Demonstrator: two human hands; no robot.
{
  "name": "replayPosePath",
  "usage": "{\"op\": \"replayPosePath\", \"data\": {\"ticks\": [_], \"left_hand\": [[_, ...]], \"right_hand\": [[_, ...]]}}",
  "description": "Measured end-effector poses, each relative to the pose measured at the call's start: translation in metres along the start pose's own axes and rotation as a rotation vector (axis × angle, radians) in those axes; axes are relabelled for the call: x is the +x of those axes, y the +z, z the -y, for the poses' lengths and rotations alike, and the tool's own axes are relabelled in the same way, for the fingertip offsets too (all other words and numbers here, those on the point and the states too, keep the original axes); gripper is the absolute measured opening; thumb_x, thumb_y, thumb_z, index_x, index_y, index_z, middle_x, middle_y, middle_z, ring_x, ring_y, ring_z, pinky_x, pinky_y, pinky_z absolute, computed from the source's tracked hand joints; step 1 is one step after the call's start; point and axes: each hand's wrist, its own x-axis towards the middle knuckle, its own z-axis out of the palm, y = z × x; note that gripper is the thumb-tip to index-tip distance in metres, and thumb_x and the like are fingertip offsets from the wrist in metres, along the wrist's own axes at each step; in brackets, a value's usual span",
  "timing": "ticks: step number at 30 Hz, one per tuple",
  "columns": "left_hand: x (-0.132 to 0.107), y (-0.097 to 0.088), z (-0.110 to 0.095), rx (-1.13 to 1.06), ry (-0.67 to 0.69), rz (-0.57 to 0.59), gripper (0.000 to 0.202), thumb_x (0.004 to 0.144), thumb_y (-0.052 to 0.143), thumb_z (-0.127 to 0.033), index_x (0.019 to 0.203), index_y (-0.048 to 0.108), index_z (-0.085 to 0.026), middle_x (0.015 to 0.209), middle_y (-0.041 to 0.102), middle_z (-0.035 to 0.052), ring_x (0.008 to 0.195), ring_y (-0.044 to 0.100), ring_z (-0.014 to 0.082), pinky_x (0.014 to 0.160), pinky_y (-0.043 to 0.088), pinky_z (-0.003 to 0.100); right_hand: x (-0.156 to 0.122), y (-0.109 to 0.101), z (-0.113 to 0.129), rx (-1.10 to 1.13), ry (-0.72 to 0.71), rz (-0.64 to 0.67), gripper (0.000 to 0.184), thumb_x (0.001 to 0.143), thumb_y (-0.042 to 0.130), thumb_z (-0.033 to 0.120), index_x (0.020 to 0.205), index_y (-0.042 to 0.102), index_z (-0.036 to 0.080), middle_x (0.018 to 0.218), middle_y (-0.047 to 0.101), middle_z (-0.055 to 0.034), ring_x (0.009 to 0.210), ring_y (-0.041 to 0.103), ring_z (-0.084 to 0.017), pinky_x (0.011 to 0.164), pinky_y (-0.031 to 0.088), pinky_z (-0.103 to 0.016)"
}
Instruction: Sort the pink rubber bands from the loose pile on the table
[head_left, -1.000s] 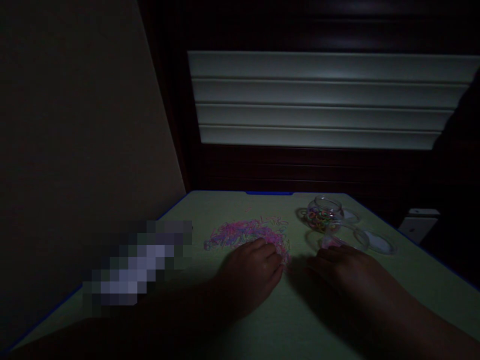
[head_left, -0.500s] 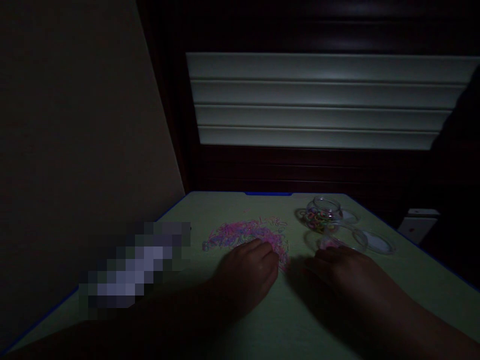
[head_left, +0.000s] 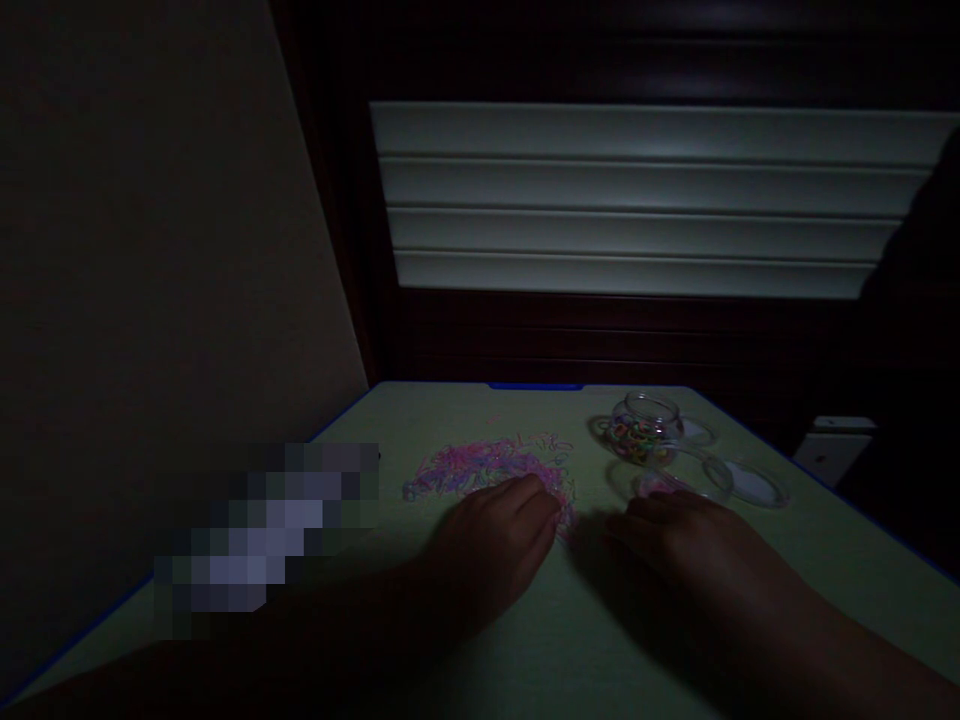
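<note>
A loose heap of small rubber bands (head_left: 480, 462), mostly pink and purple, is spread over the pale table. My left hand (head_left: 501, 535) rests at the heap's near right edge, its fingers curled together with the tips at the bands. What lies between those fingertips is too dark and small to make out. To the right, my right hand (head_left: 686, 540) has its fingers bent and drawn together just in front of a clear round container (head_left: 709, 475). Some pink bands (head_left: 656, 487) show in it behind the knuckles. The right fingertips are in shadow.
Behind the container stands a clear glass jar (head_left: 646, 430) with colourful bands inside. Two round lids (head_left: 756, 485) lie beside them. A blurred-out object (head_left: 262, 540) covers the table's left side. White boxes (head_left: 834, 445) stand beyond the right edge. The table (head_left: 570, 640) has a blue rim.
The left hand's fingers have shifted slightly at the edge of the heap. My right hand has stayed almost in place. The whole view has drifted a little.
</note>
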Motion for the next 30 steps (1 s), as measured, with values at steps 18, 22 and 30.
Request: {"op": "replayPosePath", "data": {"ticks": [18,22,30], "left_hand": [[-0.002,-0.004,-0.001,-0.113,0.074,0.050,0.017,0.089,0.031,-0.017,0.092,0.048,-0.016,0.085,0.049,0.0036,0.074,0.048,0.0125,0.063,0.043,0.024],[-0.003,-0.004,-0.001,-0.135,0.118,0.046,0.019,0.089,0.031,-0.018,0.091,0.050,-0.016,0.083,0.051,0.0033,0.073,0.049,0.0112,0.062,0.043,0.022],[-0.003,-0.013,-0.002,-0.104,0.202,0.091,0.017,0.088,0.033,-0.016,0.094,0.049,-0.015,0.084,0.051,0.0040,0.073,0.049,0.0117,0.061,0.044,0.022]], "right_hand": [[0.000,-0.003,0.006,0.115,0.008,0.008,0.013,0.080,0.045,0.017,0.081,0.056,0.022,0.071,0.057,0.0000,0.062,0.049,-0.011,0.059,0.032,-0.024],[0.000,0.000,0.009,0.128,-0.008,0.011,0.014,0.083,0.042,0.020,0.077,0.055,0.021,0.070,0.056,0.0003,0.061,0.048,-0.011,0.059,0.030,-0.025],[0.001,0.006,0.010,0.195,-0.002,-0.047,0.013,0.083,0.043,0.024,0.080,0.055,0.021,0.070,0.056,0.0002,0.062,0.047,-0.012,0.062,0.030,-0.027]]}}
